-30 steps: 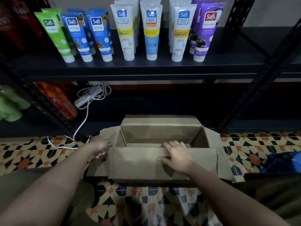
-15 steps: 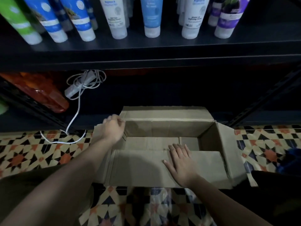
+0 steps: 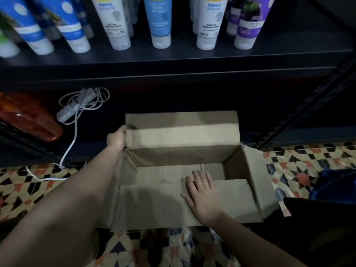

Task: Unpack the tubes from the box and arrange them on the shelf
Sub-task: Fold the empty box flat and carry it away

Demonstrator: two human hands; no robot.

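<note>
Tubes [image 3: 119, 26] cropped above; label print perhaps unreadable.

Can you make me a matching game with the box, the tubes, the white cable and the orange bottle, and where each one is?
Things:
1. box
2. tubes
3. cable
4. bottle

Places:
A. standing on the upper shelf
B. lying far left on the lower shelf
C. open on the tiled floor
D. trailing from the lower shelf down to the floor

Pairs: 1-C, 2-A, 3-D, 4-B

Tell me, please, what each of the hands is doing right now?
Left hand: holds the far flap of the brown cardboard box.
Right hand: open, resting flat on the near flap.
</note>
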